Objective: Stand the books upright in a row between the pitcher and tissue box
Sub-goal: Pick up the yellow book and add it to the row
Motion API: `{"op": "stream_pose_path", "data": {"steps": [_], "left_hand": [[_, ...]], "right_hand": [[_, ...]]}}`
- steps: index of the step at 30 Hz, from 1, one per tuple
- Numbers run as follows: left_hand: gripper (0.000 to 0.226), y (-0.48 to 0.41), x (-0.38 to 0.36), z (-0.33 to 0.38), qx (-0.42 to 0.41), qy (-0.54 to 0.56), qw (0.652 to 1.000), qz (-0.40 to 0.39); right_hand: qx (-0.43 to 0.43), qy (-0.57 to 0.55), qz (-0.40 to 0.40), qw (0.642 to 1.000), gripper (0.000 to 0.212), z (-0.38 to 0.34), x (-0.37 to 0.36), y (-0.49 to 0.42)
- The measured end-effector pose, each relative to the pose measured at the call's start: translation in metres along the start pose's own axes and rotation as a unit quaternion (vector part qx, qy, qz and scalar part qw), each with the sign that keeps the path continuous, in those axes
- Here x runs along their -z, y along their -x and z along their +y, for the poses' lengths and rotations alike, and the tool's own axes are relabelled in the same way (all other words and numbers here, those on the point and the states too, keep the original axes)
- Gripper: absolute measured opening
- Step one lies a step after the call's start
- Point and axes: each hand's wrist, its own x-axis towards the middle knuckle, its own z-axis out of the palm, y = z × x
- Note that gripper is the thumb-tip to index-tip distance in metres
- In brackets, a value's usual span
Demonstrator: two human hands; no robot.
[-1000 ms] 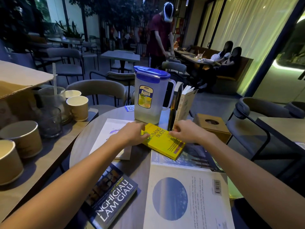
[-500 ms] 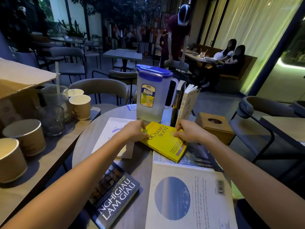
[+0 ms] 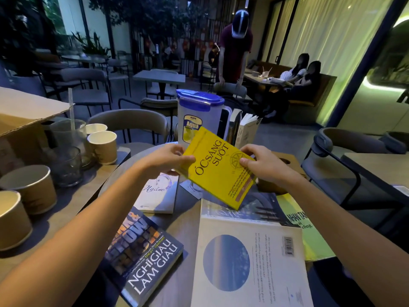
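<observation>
A yellow book (image 3: 218,168) is lifted off the round table (image 3: 188,224), tilted with its cover toward me. My left hand (image 3: 170,160) grips its left edge and my right hand (image 3: 259,161) grips its right edge. Behind it stands a clear pitcher (image 3: 199,114) with a blue lid. Two books (image 3: 242,129) stand upright right of the pitcher. The brown tissue box (image 3: 285,162) sits right of those, mostly hidden by my right hand. Flat on the table lie a white book (image 3: 158,193), a dark book (image 3: 143,258), a large white book (image 3: 250,262) and a green-yellow book (image 3: 305,227).
A side table on the left holds paper cups (image 3: 103,146), glasses (image 3: 66,165) and a cardboard box (image 3: 24,116). Chairs (image 3: 132,120) ring the table. Another table (image 3: 380,165) stands at right. People are farther back.
The yellow book lay flat on the table with both hands at its edges; now both hands have raised it and tipped it up in front of the pitcher.
</observation>
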Motion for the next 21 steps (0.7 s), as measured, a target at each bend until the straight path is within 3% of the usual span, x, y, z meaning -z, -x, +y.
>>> {"op": "stream_pose_path", "data": {"steps": [5, 8, 12, 15, 21], "left_hand": [[0.021, 0.014, -0.009, 0.049, -0.132, -0.042, 0.988, 0.071], [0.02, 0.018, -0.027, 0.074, -0.189, -0.137, 0.967, 0.102], [0.028, 0.019, -0.048, 0.089, -0.221, -0.244, 0.933, 0.144], [0.026, 0.021, -0.049, 0.087, -0.222, -0.228, 0.936, 0.149], [0.02, 0.024, -0.051, 0.084, -0.255, -0.135, 0.945, 0.157]], "right_hand": [[0.052, -0.039, -0.01, 0.998, 0.025, -0.001, 0.009, 0.004], [0.111, -0.089, 0.054, 0.988, 0.03, -0.016, 0.013, 0.005], [0.194, -0.021, 0.134, 0.971, 0.034, -0.031, 0.026, 0.007], [0.209, 0.046, 0.125, 0.969, 0.023, -0.032, 0.035, 0.011], [0.203, 0.115, 0.153, 0.96, 0.025, -0.028, 0.052, 0.004]]}}
